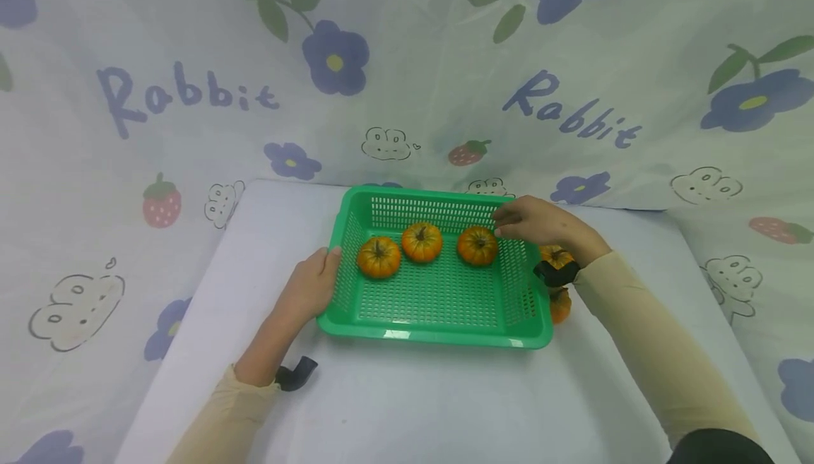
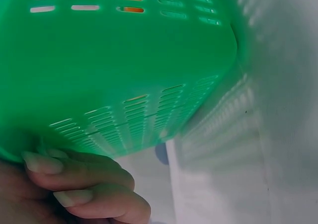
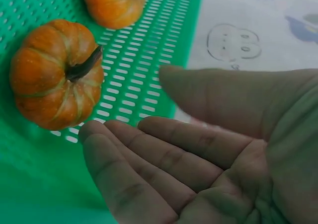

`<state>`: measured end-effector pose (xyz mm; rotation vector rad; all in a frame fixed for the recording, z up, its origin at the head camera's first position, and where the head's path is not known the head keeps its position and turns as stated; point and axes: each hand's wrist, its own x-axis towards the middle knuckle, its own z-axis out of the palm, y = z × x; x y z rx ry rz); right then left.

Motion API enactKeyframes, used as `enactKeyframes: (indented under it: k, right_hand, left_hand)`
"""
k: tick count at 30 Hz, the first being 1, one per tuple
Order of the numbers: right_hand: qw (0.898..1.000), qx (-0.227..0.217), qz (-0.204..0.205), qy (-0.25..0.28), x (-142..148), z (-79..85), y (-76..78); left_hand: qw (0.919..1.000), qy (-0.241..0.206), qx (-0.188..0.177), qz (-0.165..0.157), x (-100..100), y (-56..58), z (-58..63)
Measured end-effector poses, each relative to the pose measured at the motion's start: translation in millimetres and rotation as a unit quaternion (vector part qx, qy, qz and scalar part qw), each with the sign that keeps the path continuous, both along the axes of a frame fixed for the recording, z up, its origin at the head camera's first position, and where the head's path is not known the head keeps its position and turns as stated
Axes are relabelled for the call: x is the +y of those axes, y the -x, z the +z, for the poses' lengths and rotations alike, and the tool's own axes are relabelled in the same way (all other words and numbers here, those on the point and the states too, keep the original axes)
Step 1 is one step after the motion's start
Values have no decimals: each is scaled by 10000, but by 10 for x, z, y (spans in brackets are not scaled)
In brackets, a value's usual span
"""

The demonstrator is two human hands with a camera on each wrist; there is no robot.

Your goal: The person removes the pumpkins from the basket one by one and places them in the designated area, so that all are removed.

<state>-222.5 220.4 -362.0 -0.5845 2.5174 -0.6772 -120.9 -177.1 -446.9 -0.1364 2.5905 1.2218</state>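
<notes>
A green plastic basket with slotted walls stands on the white table. Three small orange pumpkins lie inside: one at the left, a middle pumpkin and a right pumpkin. My left hand grips the basket's left rim, thumb on top; in the left wrist view its fingers curl beneath the rim. Over the basket's back right corner is my right hand, holding nothing. The right wrist view shows its fingers extended and the thumb apart, close beside the right pumpkin.
Outside the basket's right wall are two more pumpkins, a rear one partly behind the right wrist's black strap and a nearer one partly behind the rim. A printed cloth hangs behind the white table.
</notes>
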Motion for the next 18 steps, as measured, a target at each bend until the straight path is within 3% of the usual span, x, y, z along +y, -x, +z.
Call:
enactKeyframes:
  k: [18]
  right_hand:
    - [9938,10,399,-1042,-265,-227,304]
  left_hand:
    - [10000,-20,40,11,-12,13,-12]
